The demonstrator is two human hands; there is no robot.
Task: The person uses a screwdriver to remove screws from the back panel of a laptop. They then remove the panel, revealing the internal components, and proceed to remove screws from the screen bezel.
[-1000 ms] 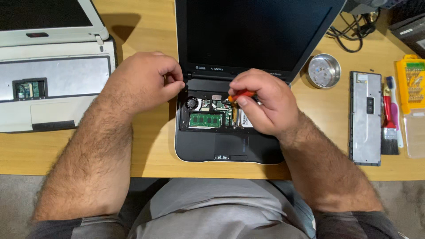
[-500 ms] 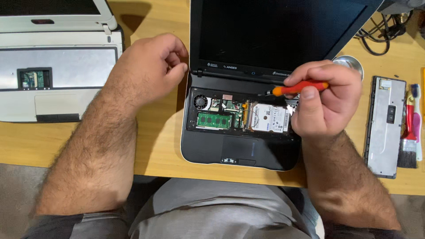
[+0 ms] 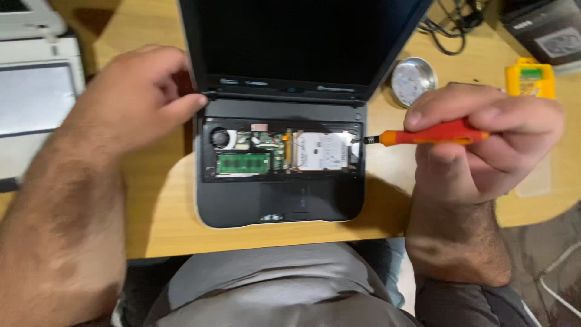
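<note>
Pinching an orange screwdriver (image 3: 433,134), the right hand (image 3: 484,142) hovers beside the laptop (image 3: 281,200).

A black opened laptop (image 3: 281,200) is set on the wooden bench (image 3: 163,200). To its left a white laptop (image 3: 36,103) is placed; to its right a round metal dish (image 3: 413,80) is found, with a yellow plastic case (image 3: 530,79) farther right. Black tangled cables (image 3: 451,24) are laid behind the dish.

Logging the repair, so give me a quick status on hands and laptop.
Left hand steadies laptop at hinge corner. Right hand grips orange screwdriver, tip at right edge of opened bay. Nothing blocking.
</note>
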